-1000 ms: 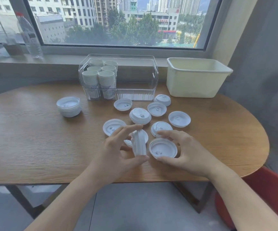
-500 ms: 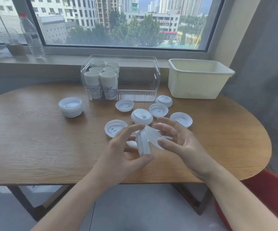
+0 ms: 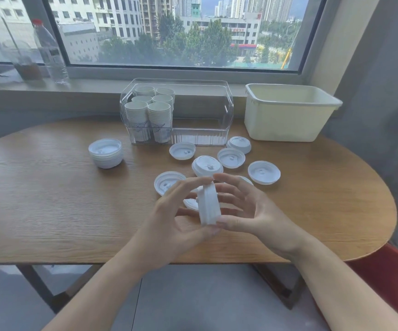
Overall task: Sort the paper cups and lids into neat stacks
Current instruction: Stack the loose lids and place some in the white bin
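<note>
Above the table's front, both hands hold a small stack of white lids [image 3: 208, 204] on its edge. My left hand [image 3: 176, 218] pinches it between thumb and fingers, and my right hand [image 3: 248, 209] presses against its right side with thumb below and fingers spread. Several loose white lids lie behind the hands, among them a lid [image 3: 167, 182] at the left and a lid [image 3: 264, 172] at the right. A neat lid stack [image 3: 105, 152] sits further left. Stacks of paper cups [image 3: 149, 115] stand in a clear bin [image 3: 200, 137].
A cream plastic tub [image 3: 286, 113] stands at the back right of the wooden table [image 3: 50, 199]. A water bottle [image 3: 50, 51] stands on the windowsill. A red chair [image 3: 388, 278] shows at the lower right beside the table edge.
My right hand lifted a lid off the table, brought it left and pushed it onto the stack in my left hand. The camera view shifted slightly.
</note>
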### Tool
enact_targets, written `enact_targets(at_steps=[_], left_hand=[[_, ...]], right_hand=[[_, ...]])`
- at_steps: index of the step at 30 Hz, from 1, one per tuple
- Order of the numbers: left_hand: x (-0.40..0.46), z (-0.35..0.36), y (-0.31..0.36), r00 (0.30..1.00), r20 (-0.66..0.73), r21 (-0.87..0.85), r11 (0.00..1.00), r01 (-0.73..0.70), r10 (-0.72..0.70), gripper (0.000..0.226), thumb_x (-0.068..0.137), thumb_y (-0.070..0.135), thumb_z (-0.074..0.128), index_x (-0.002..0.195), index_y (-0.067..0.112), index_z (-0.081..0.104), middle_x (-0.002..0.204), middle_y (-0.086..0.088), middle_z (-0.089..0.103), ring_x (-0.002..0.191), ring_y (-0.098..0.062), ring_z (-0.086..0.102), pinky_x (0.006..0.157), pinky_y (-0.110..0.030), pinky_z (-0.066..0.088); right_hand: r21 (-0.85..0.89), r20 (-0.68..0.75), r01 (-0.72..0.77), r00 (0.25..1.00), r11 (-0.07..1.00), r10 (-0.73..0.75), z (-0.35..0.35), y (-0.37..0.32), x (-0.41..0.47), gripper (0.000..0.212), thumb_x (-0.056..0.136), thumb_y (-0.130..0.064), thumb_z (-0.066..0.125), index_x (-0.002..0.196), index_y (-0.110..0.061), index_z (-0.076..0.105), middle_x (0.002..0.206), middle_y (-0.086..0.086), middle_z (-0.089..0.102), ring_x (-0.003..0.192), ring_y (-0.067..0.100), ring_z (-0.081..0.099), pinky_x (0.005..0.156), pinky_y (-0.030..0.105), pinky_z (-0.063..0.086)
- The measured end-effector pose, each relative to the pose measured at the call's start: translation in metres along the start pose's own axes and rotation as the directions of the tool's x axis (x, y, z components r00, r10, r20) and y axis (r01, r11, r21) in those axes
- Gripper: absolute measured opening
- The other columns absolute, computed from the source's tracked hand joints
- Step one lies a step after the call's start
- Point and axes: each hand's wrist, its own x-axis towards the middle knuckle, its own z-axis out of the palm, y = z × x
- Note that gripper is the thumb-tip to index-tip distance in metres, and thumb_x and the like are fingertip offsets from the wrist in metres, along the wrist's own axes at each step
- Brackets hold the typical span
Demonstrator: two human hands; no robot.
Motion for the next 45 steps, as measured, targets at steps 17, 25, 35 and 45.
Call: enact_targets(at_steps=[17, 25, 35, 45], left_hand=[[-0.008, -0.039, -0.02, 0.984, -0.162, 0.146, 0.985, 0.097, -0.073, 0.072, 0.076, 0.032, 0.095, 0.136, 0.044, 0.058, 0.137, 0.017, 0.061, 0.125, -0.016, 0.059, 0.086, -0.02, 0.057], [-0.012, -0.051, -0.028, 0.975, -0.175, 0.182, 0.969, 0.169, -0.137, 0.075, 0.071, 0.052, 0.087, 0.138, 0.05, 0.055, 0.139, 0.024, 0.058, 0.127, -0.001, 0.055, 0.085, -0.02, 0.058], [-0.014, -0.05, -0.026, 0.981, -0.127, 0.185, 0.968, 0.169, -0.147, 0.075, 0.074, 0.049, 0.089, 0.14, 0.053, 0.052, 0.139, 0.031, 0.055, 0.128, 0.003, 0.053, 0.088, -0.017, 0.056], [-0.012, -0.042, -0.012, 0.993, -0.092, 0.109, 0.99, 0.086, -0.076, 0.076, 0.078, 0.03, 0.093, 0.142, 0.04, 0.054, 0.144, 0.015, 0.059, 0.131, -0.015, 0.058, 0.091, -0.024, 0.058]], right_hand=[[-0.539, -0.336, -0.076, 0.933, 0.839, -0.131, 0.026, 0.021, 0.042, 0.062, 0.076, -0.066, 0.077, 0.132, -0.045, 0.061, 0.129, -0.029, 0.062, 0.126, -0.007, 0.05, 0.105, 0.023, 0.042], [-0.74, -0.304, -0.172, 0.948, 0.65, -0.095, 0.038, 0.025, 0.054, 0.076, 0.077, -0.063, 0.08, 0.142, -0.033, 0.056, 0.138, -0.015, 0.062, 0.128, 0.015, 0.051, 0.111, 0.039, 0.04], [-0.603, -0.346, -0.266, 0.937, 0.752, 0.053, 0.03, 0.016, 0.051, 0.066, 0.081, -0.051, 0.08, 0.14, -0.038, 0.054, 0.132, -0.014, 0.06, 0.127, 0.013, 0.053, 0.107, 0.034, 0.045], [0.016, -0.033, -0.055, 0.998, 0.998, 0.055, 0.03, 0.0, 0.037, 0.077, 0.081, -0.019, 0.088, 0.147, -0.035, 0.052, 0.138, -0.003, 0.064, 0.133, 0.019, 0.06, 0.111, 0.042, 0.05]])
